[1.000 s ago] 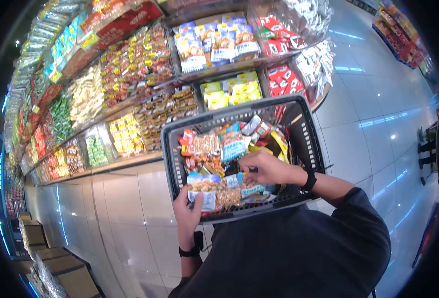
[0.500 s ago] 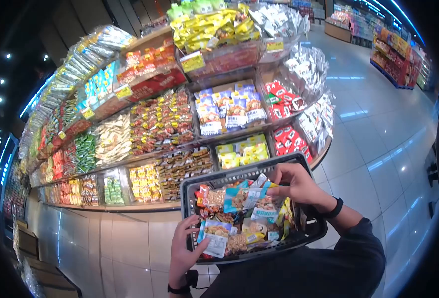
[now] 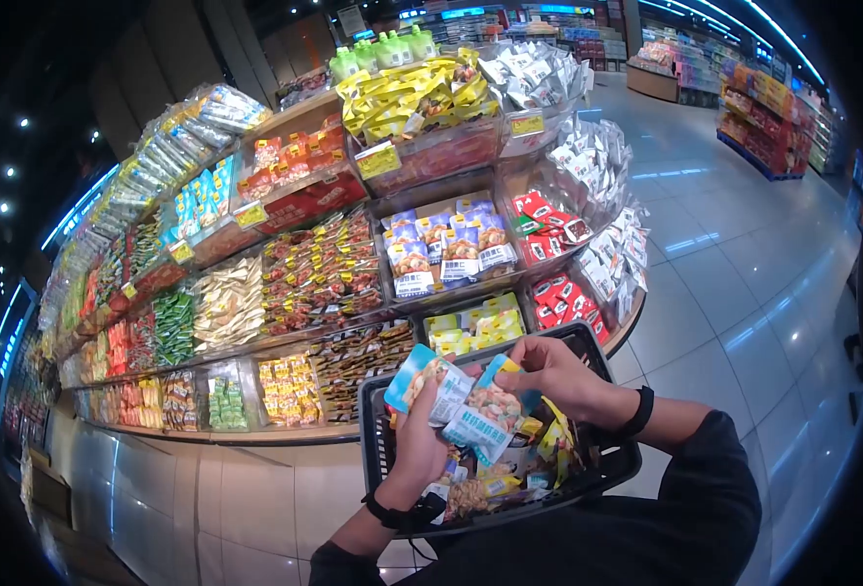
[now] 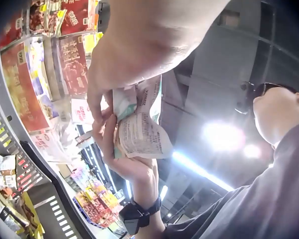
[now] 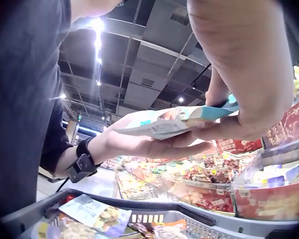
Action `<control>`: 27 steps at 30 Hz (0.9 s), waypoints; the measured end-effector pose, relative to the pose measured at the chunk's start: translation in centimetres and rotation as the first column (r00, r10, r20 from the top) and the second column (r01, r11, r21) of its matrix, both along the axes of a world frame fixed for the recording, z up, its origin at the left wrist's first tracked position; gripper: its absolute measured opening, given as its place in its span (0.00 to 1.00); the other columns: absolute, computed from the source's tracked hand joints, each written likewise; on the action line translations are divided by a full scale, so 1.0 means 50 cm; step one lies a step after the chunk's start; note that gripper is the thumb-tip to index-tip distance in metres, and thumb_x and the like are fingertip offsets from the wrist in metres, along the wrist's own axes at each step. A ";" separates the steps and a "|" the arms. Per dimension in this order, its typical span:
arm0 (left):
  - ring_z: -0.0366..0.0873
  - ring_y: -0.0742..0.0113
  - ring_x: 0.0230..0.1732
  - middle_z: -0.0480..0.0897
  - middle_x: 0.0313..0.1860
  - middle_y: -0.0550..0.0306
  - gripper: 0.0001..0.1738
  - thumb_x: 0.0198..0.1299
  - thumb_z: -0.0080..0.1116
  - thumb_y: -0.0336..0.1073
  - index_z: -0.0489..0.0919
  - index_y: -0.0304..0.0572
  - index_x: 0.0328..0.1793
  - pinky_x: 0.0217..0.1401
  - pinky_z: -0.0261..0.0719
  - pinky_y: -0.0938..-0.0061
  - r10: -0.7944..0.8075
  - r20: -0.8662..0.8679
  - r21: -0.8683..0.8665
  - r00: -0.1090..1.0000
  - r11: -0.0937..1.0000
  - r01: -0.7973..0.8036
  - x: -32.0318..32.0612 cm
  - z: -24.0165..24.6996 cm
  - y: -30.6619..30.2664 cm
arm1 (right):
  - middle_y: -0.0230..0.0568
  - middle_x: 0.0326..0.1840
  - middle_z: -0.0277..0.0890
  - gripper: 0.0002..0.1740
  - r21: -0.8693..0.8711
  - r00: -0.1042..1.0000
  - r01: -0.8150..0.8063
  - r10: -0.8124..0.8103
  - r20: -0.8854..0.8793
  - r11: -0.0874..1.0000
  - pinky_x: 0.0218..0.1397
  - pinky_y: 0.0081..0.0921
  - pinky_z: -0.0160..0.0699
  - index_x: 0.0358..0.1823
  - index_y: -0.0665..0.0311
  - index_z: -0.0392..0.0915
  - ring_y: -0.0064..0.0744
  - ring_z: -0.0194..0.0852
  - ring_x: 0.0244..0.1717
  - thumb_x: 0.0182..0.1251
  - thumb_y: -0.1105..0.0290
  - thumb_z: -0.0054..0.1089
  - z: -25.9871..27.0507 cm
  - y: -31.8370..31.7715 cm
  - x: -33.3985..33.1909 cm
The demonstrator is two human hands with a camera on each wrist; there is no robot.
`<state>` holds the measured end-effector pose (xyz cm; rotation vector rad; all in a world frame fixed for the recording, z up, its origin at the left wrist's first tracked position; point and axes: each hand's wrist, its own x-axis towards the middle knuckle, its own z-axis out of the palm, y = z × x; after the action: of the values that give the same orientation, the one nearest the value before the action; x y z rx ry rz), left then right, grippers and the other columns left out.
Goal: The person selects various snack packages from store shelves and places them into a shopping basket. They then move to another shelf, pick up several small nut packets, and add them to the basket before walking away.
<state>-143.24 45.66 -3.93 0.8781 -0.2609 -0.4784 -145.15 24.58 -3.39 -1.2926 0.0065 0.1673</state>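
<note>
Shop shelves (image 3: pixel 285 254) curve round the far side, with one dark basket (image 3: pixel 619 457) near, heaped with snacks (image 3: pixel 475 493). Two packets are raised above it, side by side. Left hand (image 3: pixel 421 439) grips the left packet (image 3: pixel 429 383), thumb across its front. Right hand (image 3: pixel 548 376) pinches the top of the right packet (image 3: pixel 490 415), which hangs just beside the left hand.

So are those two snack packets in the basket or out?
Out. The left hand and right hand hold both snack packets above the basket.
</note>
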 end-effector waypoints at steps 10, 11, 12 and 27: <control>0.85 0.60 0.51 0.83 0.56 0.48 0.25 0.76 0.45 0.50 0.72 0.37 0.66 0.56 0.85 0.65 -0.277 -0.371 0.061 0.887 0.945 0.321 0.036 -0.147 -0.016 | 0.29 0.30 0.78 0.13 -0.285 0.966 -0.048 0.117 0.231 0.957 0.35 0.18 0.73 0.33 0.64 0.71 0.14 0.75 0.33 0.61 0.78 0.71 -0.098 -0.023 0.036; 0.85 0.59 0.52 0.83 0.57 0.46 0.25 0.76 0.44 0.50 0.71 0.37 0.65 0.58 0.85 0.63 -0.359 -0.382 0.001 0.852 0.921 0.389 0.039 -0.166 -0.019 | 0.31 0.31 0.79 0.13 -0.352 0.968 -0.040 0.124 0.218 0.935 0.37 0.19 0.75 0.34 0.66 0.72 0.15 0.76 0.34 0.60 0.78 0.72 -0.097 -0.016 0.031; 0.85 0.59 0.52 0.83 0.57 0.46 0.25 0.76 0.44 0.50 0.71 0.37 0.65 0.58 0.85 0.63 -0.373 -0.386 0.004 0.844 0.914 0.406 0.040 -0.176 -0.021 | 0.33 0.32 0.79 0.12 -0.404 0.958 0.005 0.112 0.264 0.915 0.40 0.21 0.77 0.36 0.68 0.73 0.17 0.77 0.36 0.59 0.78 0.72 -0.082 -0.005 0.023; 0.85 0.50 0.53 0.84 0.52 0.43 0.20 0.70 0.54 0.35 0.75 0.32 0.64 0.57 0.85 0.58 -0.265 -0.483 0.095 0.835 0.932 0.351 0.039 -0.213 -0.015 | 0.34 0.40 0.78 0.20 -0.273 0.982 0.032 0.021 0.190 0.962 0.40 0.21 0.75 0.50 0.66 0.76 0.19 0.75 0.38 0.61 0.66 0.74 -0.199 0.003 0.048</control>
<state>-141.29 44.90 -14.56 0.8717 0.0880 -1.0134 -142.75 24.76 -13.32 -1.5822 -0.1358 0.0367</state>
